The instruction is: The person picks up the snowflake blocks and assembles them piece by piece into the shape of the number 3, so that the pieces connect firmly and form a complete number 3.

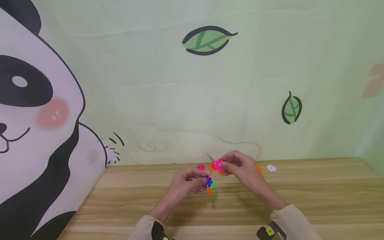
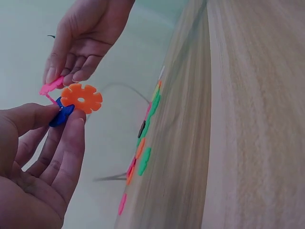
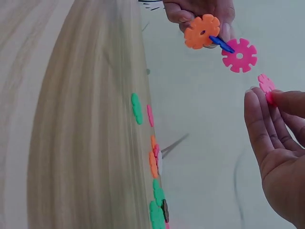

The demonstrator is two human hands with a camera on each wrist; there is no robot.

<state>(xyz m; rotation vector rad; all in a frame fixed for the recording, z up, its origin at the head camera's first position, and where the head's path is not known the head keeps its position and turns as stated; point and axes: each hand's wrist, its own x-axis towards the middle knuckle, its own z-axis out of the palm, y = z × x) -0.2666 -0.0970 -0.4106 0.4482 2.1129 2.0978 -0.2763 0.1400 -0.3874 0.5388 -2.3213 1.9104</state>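
My left hand [image 1: 186,181] pinches a blue notched plastic disc [image 1: 207,181] between thumb and fingers. Slotted into the blue disc are an orange flower-shaped disc [image 3: 194,39] and a pink disc [image 3: 247,63], set at angles to it. Between the thumb and fingertips of my right hand [image 1: 241,168] is another pink disc [image 3: 265,83], held up close to the joined pieces. The right wrist view shows a small gap between the two pink discs. Both hands are raised above the wooden table [image 1: 150,200], and the left fingers partly hide the blue disc.
Loose flower discs lie along the table's back edge: a pink one [image 1: 200,167], a white one [image 1: 271,168], an orange one [image 1: 259,169] and several others, including a green one [image 2: 145,161]. Behind stands a pale green cloth backdrop [image 1: 150,100] with a printed panda [image 1: 27,140].
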